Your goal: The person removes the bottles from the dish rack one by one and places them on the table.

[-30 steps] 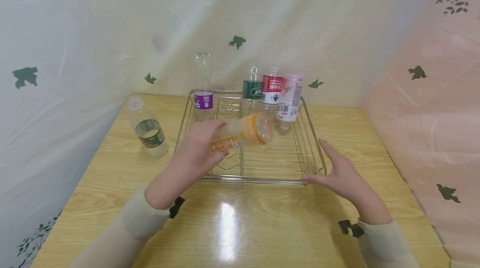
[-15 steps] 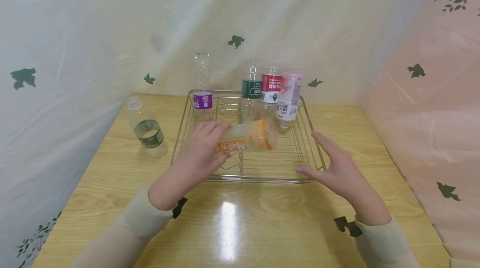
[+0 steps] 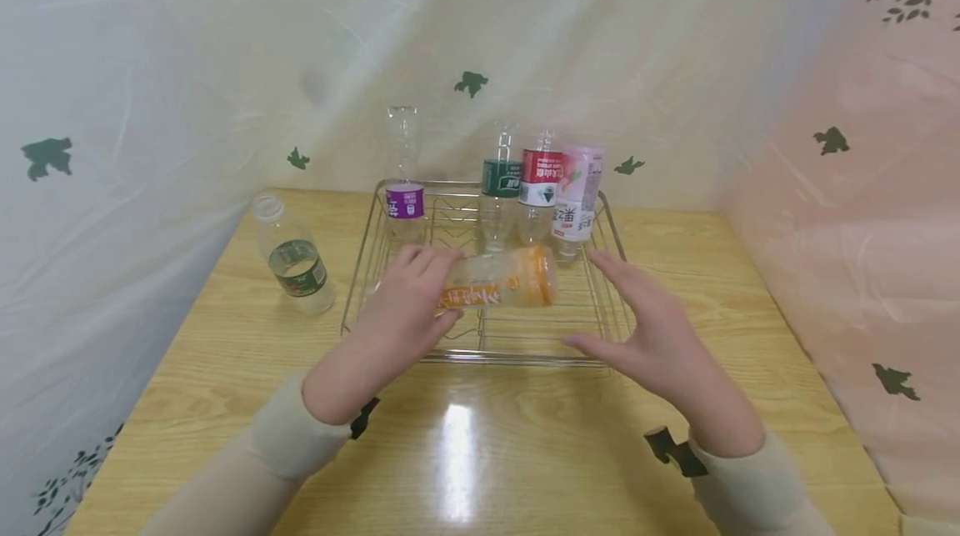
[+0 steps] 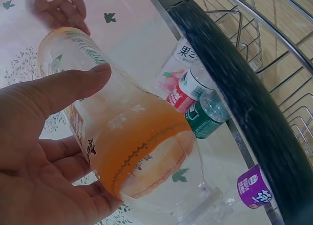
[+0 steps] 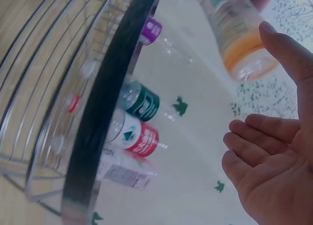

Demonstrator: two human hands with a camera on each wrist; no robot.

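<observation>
My left hand (image 3: 401, 298) grips a clear plastic bottle with an orange label (image 3: 487, 282), held sideways above the wire rack (image 3: 540, 359). The bottle's orange-banded end points right, toward my right hand (image 3: 652, 332). In the left wrist view the thumb and fingers wrap round the bottle (image 4: 146, 137). My right hand is spread with thumb and fingers apart, just short of the bottle's end; in the right wrist view a gap shows between the palm (image 5: 279, 186) and the orange band (image 5: 249, 51).
Upside-down bottles stand at the rack's back: a purple-labelled bottle (image 3: 405, 201) at left, then a green-labelled bottle (image 3: 501, 179), a red-and-white bottle (image 3: 540, 177) and a pink bottle (image 3: 579, 194) at right. Left of the rack, an upright green-labelled bottle (image 3: 298, 265) stands on the wooden table (image 3: 360, 469).
The orange-labelled bottle has swung from tilted to nearly level and shifted slightly right and down. My right hand has moved left from the rack's right side toward the bottle's end.
</observation>
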